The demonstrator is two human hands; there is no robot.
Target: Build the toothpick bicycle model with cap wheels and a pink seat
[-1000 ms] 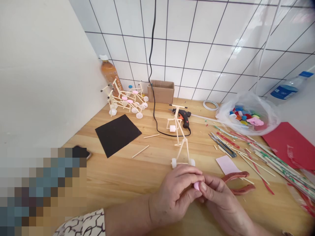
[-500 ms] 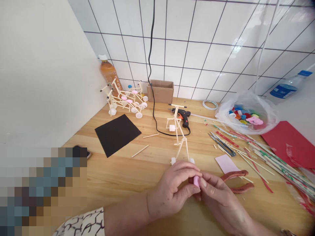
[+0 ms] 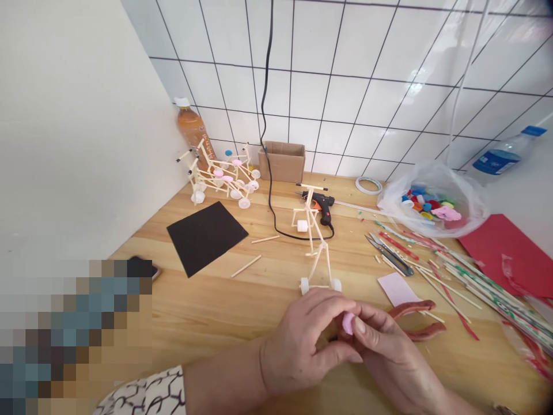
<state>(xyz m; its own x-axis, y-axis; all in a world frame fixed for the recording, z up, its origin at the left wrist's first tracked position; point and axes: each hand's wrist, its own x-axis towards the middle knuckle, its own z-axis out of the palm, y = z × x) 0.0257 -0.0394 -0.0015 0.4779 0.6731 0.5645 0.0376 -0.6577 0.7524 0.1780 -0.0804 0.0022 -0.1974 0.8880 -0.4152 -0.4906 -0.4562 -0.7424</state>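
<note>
Between the thumb and fingers of my right hand point(image 3: 384, 340) is a small rounded pink foam piece point(image 3: 348, 323). My left hand point(image 3: 313, 334) curves over it from the left, its index fingertip close against the piece and its thumb apart below. Just beyond my hands stands a little tricycle-like frame of thin wooden sticks point(image 3: 318, 230), with white wheels point(image 3: 305, 286) nearest me and a pink-white roll point(image 3: 302, 226) farther up. To the right of my right hand lie the reddish-brown handles of a pair of pliers point(image 3: 425, 331); their head is hidden.
A black glue gun point(image 3: 322, 204) lies behind the frame, its cord running up the wall. Finished stick models point(image 3: 220, 178) stand back left beside a drink bottle point(image 3: 192, 129). At right are snips point(image 3: 391, 255), loose sticks point(image 3: 484, 271) and a bag of colourful caps point(image 3: 432, 202).
My left thumb has come away from the pink piece and dropped lower. The piece has turned to show its rounder side and shifted slightly right in my right hand.
</note>
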